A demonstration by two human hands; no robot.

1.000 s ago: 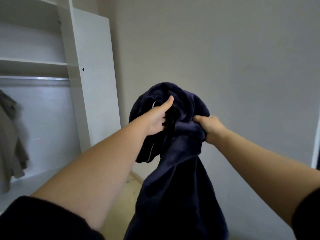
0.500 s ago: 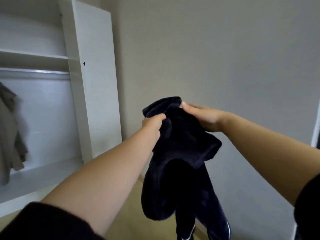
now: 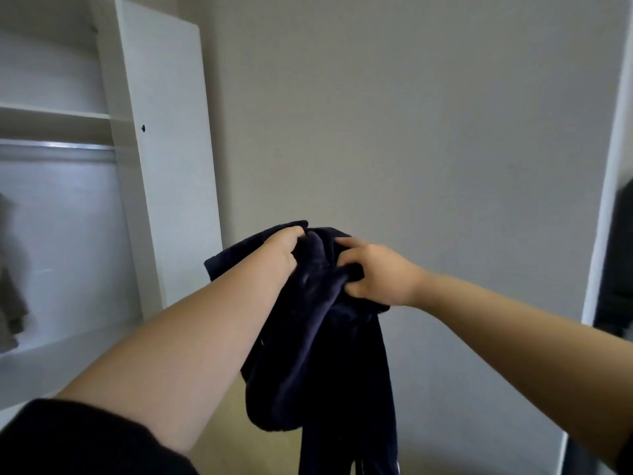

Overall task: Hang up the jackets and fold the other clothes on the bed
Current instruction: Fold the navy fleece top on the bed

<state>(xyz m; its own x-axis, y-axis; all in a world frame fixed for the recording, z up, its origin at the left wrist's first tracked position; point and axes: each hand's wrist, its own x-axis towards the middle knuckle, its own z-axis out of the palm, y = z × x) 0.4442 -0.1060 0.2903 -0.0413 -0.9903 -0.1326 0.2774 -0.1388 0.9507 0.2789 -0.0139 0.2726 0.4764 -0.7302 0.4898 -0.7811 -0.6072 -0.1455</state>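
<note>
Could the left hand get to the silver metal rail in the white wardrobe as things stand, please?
Probably not yet: the left hand grips the dark navy fleece garment, though nothing stands between it and the silver metal rail.

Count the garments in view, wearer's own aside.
2. Navy garment held up at centre; grey jacket hanging in the wardrobe at the left edge, partly cut off. Others may be hidden.

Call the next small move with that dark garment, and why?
Probably draw the hands apart to open it out. The left hand and right hand both hold the navy garment bunched at its top, and the rest hangs in folds.
</note>
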